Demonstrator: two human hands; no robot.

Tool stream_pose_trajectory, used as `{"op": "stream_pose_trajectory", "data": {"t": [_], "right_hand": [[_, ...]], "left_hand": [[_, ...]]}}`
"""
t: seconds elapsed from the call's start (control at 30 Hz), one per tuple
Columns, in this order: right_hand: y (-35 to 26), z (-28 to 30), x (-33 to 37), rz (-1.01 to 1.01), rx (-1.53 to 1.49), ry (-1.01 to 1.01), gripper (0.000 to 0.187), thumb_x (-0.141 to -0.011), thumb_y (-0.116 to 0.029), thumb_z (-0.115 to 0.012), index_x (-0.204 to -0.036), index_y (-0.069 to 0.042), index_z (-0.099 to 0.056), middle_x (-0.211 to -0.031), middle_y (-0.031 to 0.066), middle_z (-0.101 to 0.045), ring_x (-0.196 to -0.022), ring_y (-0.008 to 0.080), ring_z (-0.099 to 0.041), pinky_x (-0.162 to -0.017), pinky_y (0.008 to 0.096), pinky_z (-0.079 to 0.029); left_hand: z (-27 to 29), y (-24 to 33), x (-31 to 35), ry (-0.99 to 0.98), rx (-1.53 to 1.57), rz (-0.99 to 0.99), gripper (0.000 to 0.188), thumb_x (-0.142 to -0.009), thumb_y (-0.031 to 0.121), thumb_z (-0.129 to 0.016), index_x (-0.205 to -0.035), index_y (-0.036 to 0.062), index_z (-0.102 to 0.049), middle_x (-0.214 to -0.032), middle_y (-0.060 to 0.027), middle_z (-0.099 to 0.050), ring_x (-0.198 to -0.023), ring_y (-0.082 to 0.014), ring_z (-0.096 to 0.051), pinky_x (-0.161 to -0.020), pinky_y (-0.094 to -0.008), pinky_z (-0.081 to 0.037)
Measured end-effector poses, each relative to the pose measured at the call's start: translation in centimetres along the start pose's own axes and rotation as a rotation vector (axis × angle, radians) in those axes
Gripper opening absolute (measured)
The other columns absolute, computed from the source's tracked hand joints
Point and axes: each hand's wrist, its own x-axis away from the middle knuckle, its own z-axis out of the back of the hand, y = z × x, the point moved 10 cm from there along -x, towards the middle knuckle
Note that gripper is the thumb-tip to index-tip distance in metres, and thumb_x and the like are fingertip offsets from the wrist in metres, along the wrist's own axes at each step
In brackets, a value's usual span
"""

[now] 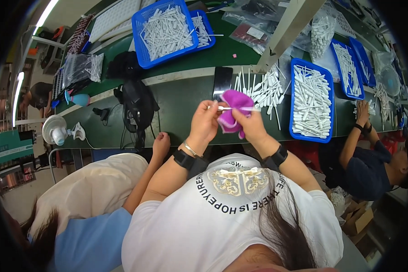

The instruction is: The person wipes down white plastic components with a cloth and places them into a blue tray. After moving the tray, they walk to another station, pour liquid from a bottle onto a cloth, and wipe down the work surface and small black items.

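Cloth [233, 99], bright purple, is up over the green table [181, 122] in the head view. The left hand [204, 123] pinches one end of a white stick [223, 108]; the right hand [251, 127] grips the cloth and stick. A blue basket [332, 97] sits to the right.

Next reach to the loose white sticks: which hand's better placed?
Probably the right hand: it's nearer the loose white sticks, though holding the purple cloth. The left hand is farther off, pinching one stick.
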Motion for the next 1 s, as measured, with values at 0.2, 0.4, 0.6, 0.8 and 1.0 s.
{"op": "stream_pose_trajectory", "data": {"t": [0.2, 0.4, 0.6, 0.8, 1.0], "right_hand": [[-0.7, 0.3, -1.4, -0.127, 0.202, -0.109, 0.028, -0.082, -0.017, -0.06, -0.104, -0.002, -0.054, -0.085, 0.0029, -0.06, -0.076, 0.0097, -0.056, -0.07, 0.0226, -0.046], [-0.8, -1.7, -0.9, -0.275, 0.465, -0.24, 0.031, -0.081, -0.02, -0.061, -0.103, -0.001, -0.055, -0.085, 0.0034, -0.06, -0.074, 0.0096, -0.056, -0.07, 0.0229, -0.046], [-0.9, -0.1, -1.9, -0.064, 0.445, -0.174, 0.039, -0.08, -0.025, -0.061, -0.107, 0.001, -0.049, -0.091, 0.0066, -0.058, -0.08, 0.011, -0.055, -0.072, 0.0248, -0.045], [0.7, 1.9, -1.0, -0.095, 0.483, -0.158, 0.044, -0.082, -0.023, -0.059, -0.113, 0.001, -0.041, -0.097, 0.0074, -0.054, -0.087, 0.0109, -0.052, -0.076, 0.024, -0.043], [0.0, -0.1, -0.5, -0.071, 0.318, -0.267, 0.044, -0.087, -0.02, -0.05, -0.122, 0.001, -0.036, -0.104, 0.0072, -0.052, -0.094, 0.0132, -0.049, -0.082, 0.0268, -0.04]], "left_hand": [[0.1, -0.5, 2.0, -0.191, -0.812, -0.02, 0.017, -0.085, 0.015, -0.056, -0.096, 0.0016, -0.054, -0.08, -0.0047, -0.061, -0.069, -0.0088, -0.056, -0.06, -0.0216, -0.046], [-0.2, 0.0, 2.9, -0.29, -1.044, -0.001, 0.018, -0.085, 0.014, -0.055, -0.096, 0.0, -0.056, -0.076, -0.0034, -0.061, -0.061, -0.0075, -0.052, -0.055, -0.0207, -0.043], [2.4, 0.2, 2.7, -0.225, -0.666, 0.138, 0.01, -0.085, 0.012, -0.054, -0.087, 0.0027, -0.055, -0.073, -0.0059, -0.06, -0.057, -0.0087, -0.053, -0.054, -0.0203, -0.045], [3.2, -0.2, 3.0, -0.185, -0.511, 0.198, 0.01, -0.085, 0.015, -0.054, -0.085, 0.0044, -0.055, -0.072, -0.0063, -0.061, -0.056, -0.0079, -0.054, -0.052, -0.0192, -0.045], [4.1, -0.3, 2.9, -0.151, -0.436, 0.167, 0.009, -0.086, 0.014, -0.054, -0.087, 0.0048, -0.055, -0.072, -0.0069, -0.061, -0.055, -0.0092, -0.054, -0.052, -0.02, -0.046]]}}
